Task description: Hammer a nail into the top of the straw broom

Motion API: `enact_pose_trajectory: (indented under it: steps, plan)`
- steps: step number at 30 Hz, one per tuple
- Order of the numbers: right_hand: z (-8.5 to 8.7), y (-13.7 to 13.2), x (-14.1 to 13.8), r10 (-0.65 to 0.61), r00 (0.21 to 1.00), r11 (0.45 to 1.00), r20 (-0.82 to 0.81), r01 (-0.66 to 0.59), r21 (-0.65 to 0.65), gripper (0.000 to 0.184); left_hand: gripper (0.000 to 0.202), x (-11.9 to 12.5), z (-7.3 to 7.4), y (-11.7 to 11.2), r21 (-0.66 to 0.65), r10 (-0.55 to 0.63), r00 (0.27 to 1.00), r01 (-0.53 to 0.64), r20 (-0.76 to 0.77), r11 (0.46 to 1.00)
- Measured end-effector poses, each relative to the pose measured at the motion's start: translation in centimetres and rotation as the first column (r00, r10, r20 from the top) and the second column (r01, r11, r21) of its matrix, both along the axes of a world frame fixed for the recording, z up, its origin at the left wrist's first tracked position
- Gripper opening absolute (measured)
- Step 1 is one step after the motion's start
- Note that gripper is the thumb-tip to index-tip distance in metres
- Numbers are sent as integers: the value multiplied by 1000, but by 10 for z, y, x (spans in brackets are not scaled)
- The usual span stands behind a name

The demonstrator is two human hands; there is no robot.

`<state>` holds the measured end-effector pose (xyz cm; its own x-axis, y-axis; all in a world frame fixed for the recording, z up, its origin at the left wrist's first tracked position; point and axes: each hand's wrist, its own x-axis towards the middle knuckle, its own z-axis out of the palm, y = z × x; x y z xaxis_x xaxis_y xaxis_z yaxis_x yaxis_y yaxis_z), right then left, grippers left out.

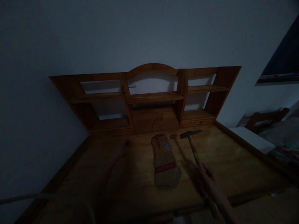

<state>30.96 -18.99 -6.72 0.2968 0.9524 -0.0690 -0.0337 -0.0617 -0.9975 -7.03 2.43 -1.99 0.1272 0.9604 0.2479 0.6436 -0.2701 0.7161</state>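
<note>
My right hand is closed round the wooden handle of a hammer. The hammer's dark metal head points toward the back of a wooden desk and lies just above or on its top. To the left of the hammer, a brown perforated cardboard packet with red bands lies flat on the desk. A faint, smeared shape that looks like my left arm and hand stretches over the desk left of the packet. Its fingers cannot be made out in the dim light.
A wooden hutch with open shelves and a small drawer stands at the back of the desk against a pale wall. On the right are a white box and a wooden chair back. A cable curves at the lower left.
</note>
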Motion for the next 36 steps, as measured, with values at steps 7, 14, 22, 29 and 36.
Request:
enact_pose_trajectory:
  steps: [7, 14, 22, 29, 36]
  plan:
    - [-1, 1, 1, -64, 998, 998, -9, 64, -15, 59, 36, 106, 33, -51, 40, -204, 818, 217, 538, 975]
    - [4, 1, -2, -47, 990, 998, -134, 43, -34, 54, 35, 142, -22, -52, -9, -199, 792, 250, 577, 968]
    - [3, -2, -1, -47, 999, 999, -10, 47, -2, 44, 28, 141, -47, -47, 121, -249, 908, 221, 336, 968]
    - [4, -2, 0, -59, 998, 998, -19, 59, -11, 46, 23, 138, -28, -62, 185, -236, 958, 206, 160, 961]
    - [-1, -1, 4, -49, 999, 998, -11, 49, -34, 47, 21, 140, -27, -61, 185, -254, 957, 227, 141, 956]
